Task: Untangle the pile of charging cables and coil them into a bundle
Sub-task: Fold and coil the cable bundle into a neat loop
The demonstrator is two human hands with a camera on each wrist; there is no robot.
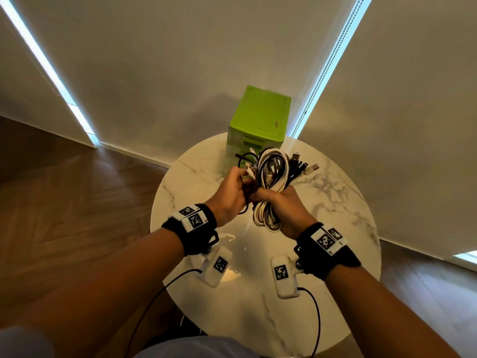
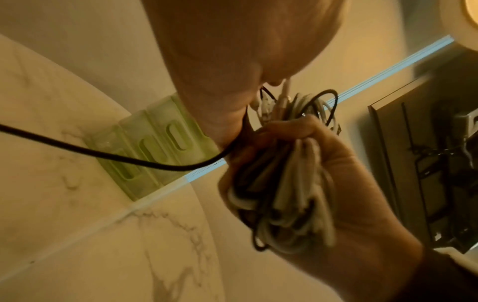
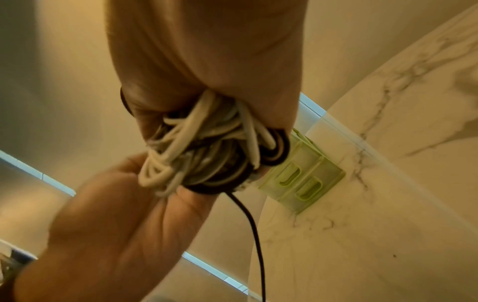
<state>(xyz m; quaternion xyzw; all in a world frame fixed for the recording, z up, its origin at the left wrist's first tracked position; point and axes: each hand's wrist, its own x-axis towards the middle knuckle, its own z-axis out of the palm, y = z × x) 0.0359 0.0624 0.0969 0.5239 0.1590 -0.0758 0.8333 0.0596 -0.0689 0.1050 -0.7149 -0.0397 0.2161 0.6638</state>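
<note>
Above the round marble table (image 1: 335,202) I hold a bundle of white and black charging cables (image 1: 273,174). My right hand (image 1: 281,202) grips the bundle around its middle; looped cable ends hang below the fist and several plugs (image 1: 304,166) stick out past it. My left hand (image 1: 232,192) is right beside it, its fingers curled round a black cable (image 1: 244,209) and some plug ends at the bundle's left side. The left wrist view shows the right hand (image 2: 336,163) wrapped round the bundle (image 2: 292,183). The right wrist view shows the bundle (image 3: 207,147) with the black cable (image 3: 248,224) hanging loose.
A green plastic drawer box (image 1: 260,115) stands at the table's far edge, just behind the hands. Roller blinds hang behind the table and wooden floor lies on both sides. Thin black wrist-camera wires (image 1: 316,319) trail over the table's near part.
</note>
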